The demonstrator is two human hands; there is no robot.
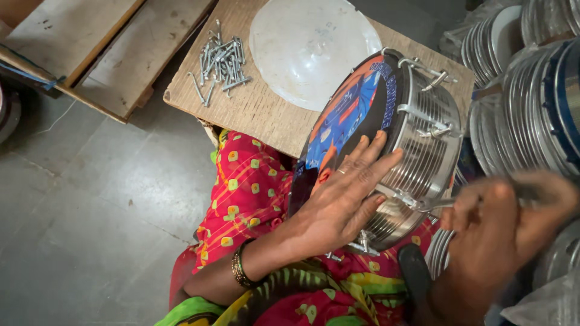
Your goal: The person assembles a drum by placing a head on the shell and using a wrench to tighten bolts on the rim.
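A small metal drum (417,145) with a ribbed silver shell and a printed blue and orange head (347,111) rests tilted on my lap, against the edge of a low wooden board (260,108). My left hand (344,193) lies flat on the drum's head and rim, fingers spread, steadying it. My right hand (501,229), blurred, is closed around a thin metal tool (441,204) whose tip meets a tension hook on the drum's lower side.
On the board lie a pile of long metal bolts (220,60) and a round translucent white disc (314,48). Stacks of shiny drum shells (531,108) stand at the right. Wooden planks (96,48) lie on the grey floor at upper left.
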